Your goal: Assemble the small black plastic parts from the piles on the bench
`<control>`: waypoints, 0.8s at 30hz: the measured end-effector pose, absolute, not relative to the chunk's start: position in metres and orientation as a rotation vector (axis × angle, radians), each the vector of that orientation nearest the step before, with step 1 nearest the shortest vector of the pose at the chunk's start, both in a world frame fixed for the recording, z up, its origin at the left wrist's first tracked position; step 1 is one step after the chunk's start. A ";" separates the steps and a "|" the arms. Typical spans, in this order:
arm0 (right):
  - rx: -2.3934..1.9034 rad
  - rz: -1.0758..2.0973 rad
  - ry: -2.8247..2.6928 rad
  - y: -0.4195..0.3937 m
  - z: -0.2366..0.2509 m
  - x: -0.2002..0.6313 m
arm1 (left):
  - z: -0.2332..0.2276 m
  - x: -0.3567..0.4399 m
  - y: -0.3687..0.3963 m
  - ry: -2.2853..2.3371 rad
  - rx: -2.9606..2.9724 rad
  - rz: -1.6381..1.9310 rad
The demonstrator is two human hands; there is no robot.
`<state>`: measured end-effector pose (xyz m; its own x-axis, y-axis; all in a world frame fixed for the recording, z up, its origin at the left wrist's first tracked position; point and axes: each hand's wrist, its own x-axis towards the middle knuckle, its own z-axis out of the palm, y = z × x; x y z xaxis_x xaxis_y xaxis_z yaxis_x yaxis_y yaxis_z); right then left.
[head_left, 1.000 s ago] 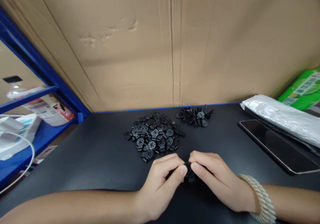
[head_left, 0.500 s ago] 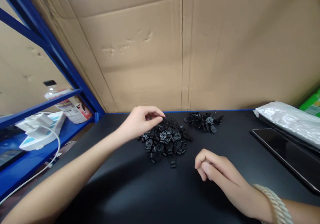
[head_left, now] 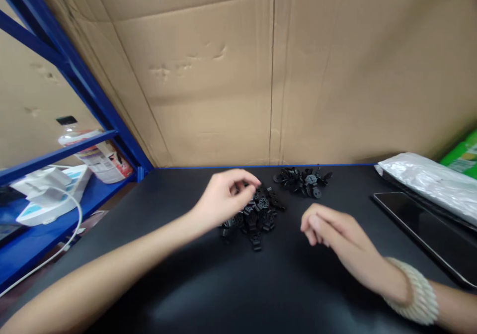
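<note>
A heap of small black plastic pieces (head_left: 255, 219), with round perforated discs and short tabs, lies on the black tabletop. Over the heap's upper part is my left hand (head_left: 229, 195), its thumb and forefinger tips brought together in a pinch. Whatever sits between those tips cannot be told apart from the dark pieces behind. My right hand (head_left: 333, 229) hovers to the right of the heap with fingers curled in and thumb pressed against them. The inside of that hand is hidden. Farther back stands a smaller cluster of similar black pieces (head_left: 303, 181).
A dark phone-like slab (head_left: 428, 239) and a silvery plastic package (head_left: 428, 180) lie at the right. Cardboard (head_left: 208, 90) walls off the back. On the left, a blue metal frame (head_left: 126, 145) borders a shelf with a bottle (head_left: 99, 157) and a white power strip (head_left: 55, 200).
My left hand has shifted right and slightly nearer over the heap, covering more of it. My right hand has moved a little up and right, still curled.
</note>
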<state>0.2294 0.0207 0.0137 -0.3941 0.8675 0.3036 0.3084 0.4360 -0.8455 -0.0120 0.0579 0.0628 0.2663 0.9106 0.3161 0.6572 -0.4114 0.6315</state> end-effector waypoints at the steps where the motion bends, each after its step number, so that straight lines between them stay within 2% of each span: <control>1: -1.034 0.827 -1.878 0.029 0.016 0.236 | 0.056 -0.002 0.044 1.350 2.176 0.918; 5: -1.219 0.397 -1.771 0.070 0.021 0.268 | 0.020 0.026 -0.006 0.907 2.128 0.772; 9: -1.347 0.103 -2.019 0.097 0.016 0.293 | 0.004 0.033 -0.021 0.835 2.091 0.620; 19: -1.261 -0.072 -2.308 0.103 -0.002 0.287 | 0.007 0.032 -0.015 0.843 2.067 0.572; 24: -1.212 -0.049 -2.323 0.102 0.009 0.290 | 0.006 0.032 -0.016 0.846 2.022 0.597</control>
<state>0.2899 0.1025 0.0089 -0.4680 0.7563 0.4571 0.7748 0.5999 -0.1995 0.0324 -0.0155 0.0064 0.6583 0.7460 0.1003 0.3442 -0.4168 0.8413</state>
